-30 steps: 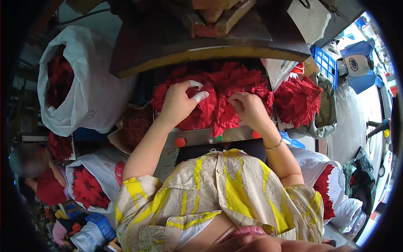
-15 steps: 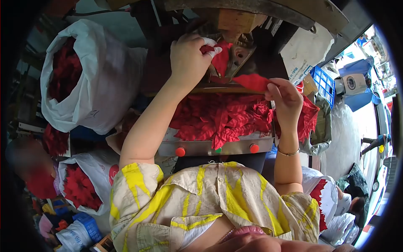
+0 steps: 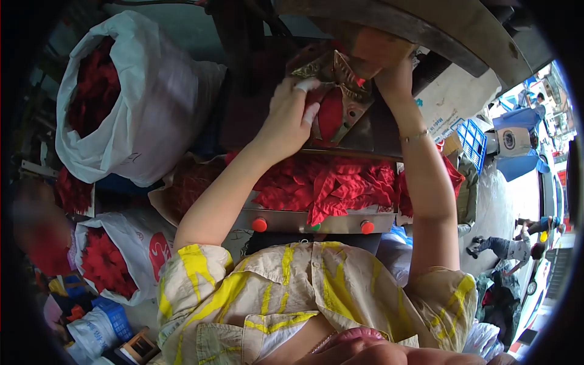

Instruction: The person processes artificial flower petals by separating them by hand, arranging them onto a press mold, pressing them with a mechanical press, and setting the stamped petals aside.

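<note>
My left hand [image 3: 293, 112], with white wraps on thumb and finger, is at the left side of a metal mould [image 3: 353, 112]. Dark red cloth [image 3: 314, 97] shows between its thumb and finger, slightly blurred. A red leaf-shaped fabric petal [image 3: 331, 115] lies on the mould beside that hand. My right hand [image 3: 395, 80] reaches up beneath the machine's wooden block [image 3: 380, 47], its fingers hidden. A small red tip [image 3: 361, 81] shows near it on the mould. Below both hands, a heap of red fabric petals [image 3: 340, 185] lies along the machine front.
A metal panel [image 3: 292, 224] carries red buttons [image 3: 260, 224]. White sacks [image 3: 155, 97] of red cloth pieces stand at left. A curved metal machine arm [image 3: 413, 21] hangs overhead. At right are a blue crate [image 3: 471, 141] and distant people [image 3: 511, 248].
My right hand has moved up from above the petal heap to under the wooden block; the petal it held is largely out of sight. My left hand has moved lower and slightly right.
</note>
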Available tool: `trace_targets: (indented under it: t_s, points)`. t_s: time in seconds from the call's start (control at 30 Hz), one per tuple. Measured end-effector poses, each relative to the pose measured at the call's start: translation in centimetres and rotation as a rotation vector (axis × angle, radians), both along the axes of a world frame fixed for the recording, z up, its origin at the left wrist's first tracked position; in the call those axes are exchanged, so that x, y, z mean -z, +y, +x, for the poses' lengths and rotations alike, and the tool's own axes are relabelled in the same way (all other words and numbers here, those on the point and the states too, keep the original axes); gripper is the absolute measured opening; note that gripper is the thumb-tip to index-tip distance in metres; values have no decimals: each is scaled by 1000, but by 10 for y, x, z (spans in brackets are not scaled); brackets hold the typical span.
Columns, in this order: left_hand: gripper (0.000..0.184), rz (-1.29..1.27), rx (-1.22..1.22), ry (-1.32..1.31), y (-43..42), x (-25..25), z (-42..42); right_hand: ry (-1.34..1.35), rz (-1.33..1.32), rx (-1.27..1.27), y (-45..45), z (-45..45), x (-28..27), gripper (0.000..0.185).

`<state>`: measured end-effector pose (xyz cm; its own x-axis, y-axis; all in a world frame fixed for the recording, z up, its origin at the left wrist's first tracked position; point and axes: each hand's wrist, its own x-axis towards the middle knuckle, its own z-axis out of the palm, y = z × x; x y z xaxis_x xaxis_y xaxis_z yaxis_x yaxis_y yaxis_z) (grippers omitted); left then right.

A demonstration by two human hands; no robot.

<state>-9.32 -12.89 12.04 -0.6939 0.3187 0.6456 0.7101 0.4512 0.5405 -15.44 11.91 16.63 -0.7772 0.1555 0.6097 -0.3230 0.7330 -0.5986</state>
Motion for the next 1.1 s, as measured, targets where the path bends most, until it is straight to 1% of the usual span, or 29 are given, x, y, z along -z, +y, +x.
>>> trace_targets:
  t_s: [0.03, 0.1, 0.13, 0.17, 0.23, 0.27, 0.3, 0.37, 0.4, 0.43, 0.5, 0.53, 0.6, 0.63, 0.7, 0.73, 0.77, 0.8, 0.83, 0.87, 0.9, 0.93, 0.97, 1.0, 1.03, 1.07, 1.1]
  points:
    - [32, 3, -13, -4, -4, 1, 9, -15, 73, -6, 2, -21, 3, 20]
    - [32, 158, 269, -413, -11, -1, 31, -71, 208, -11, 4, -54, 10, 20]
    - [33, 163, 360, -637, -17, -11, 39, -99, 255, -14, 3, -63, 14, 19]
    - [33, 170, 345, -637, -19, -9, 45, -123, 297, -17, 3, -71, 17, 19]
    - [29, 292, 333, -969, -17, -1, 55, -152, 362, -19, 0, -78, 20, 18]
    - [23, 390, 314, -1020, -14, 2, 57, -160, 385, -20, 0, -81, 21, 18]
    - [23, 397, 307, -1020, -11, 9, 59, -170, 403, -23, -1, -82, 20, 18]
    - [20, 529, 301, -887, -7, 24, 61, -180, 432, -33, -3, -82, 19, 17]
    - [21, 585, 296, -899, -5, 27, 60, -179, 437, -36, -7, -79, 16, 17]
    - [21, 589, 298, -896, -6, 27, 59, -171, 436, -37, -10, -73, 12, 17]
    - [21, 629, 269, -1036, -7, 25, 57, -154, 382, -57, -21, -50, 1, 17]
    - [21, 633, 272, -1032, -8, 24, 56, -229, 297, -110, -33, -27, -10, 16]
    - [21, 660, 239, -1099, -10, 21, 53, -668, 71, -293, -59, 35, -37, 16]
    - [21, 665, 241, -1096, -11, 19, 53, -769, 114, -415, -70, 63, -44, 16]
    - [22, 428, 293, -965, -13, 15, 57, -477, 526, -683, -75, 92, -32, 19]
    - [22, 427, 294, -968, -11, 21, 60, -380, 589, -557, -76, 99, -23, 17]
    - [22, 517, 347, -924, -7, 33, 64, -382, 590, -556, -76, 97, -25, 17]
    - [23, 607, 398, -875, -4, 38, 67, -366, 484, -392, -74, 89, -28, 15]
    - [23, 609, 398, -867, -6, 34, 69, -344, 378, -229, -72, 77, -33, 14]
    - [24, 626, 446, -972, -12, 27, 73, 49, 289, -327, -62, 50, -19, 19]
    - [24, 643, 492, -1079, -15, 23, 75, 160, 326, -311, -54, 20, -12, 20]
    - [24, 644, 489, -1078, -15, 28, 76, 270, 361, -294, -48, -9, -4, 20]
    - [23, 650, 456, -1112, -14, 37, 75, 271, 360, -296, -44, -39, 10, 20]
    - [22, 655, 424, -1145, -14, 41, 74, 320, 458, -257, -40, -66, 25, 22]
    - [22, 654, 423, -1144, -14, 41, 74, 343, 507, -237, -43, -69, 27, 24]
    - [21, 677, 353, -1138, -13, 40, 74, 367, 555, -216, -46, -71, 28, 25]
    - [21, 699, 282, -1132, -13, 40, 74, 221, 651, -144, -62, -55, 19, 26]
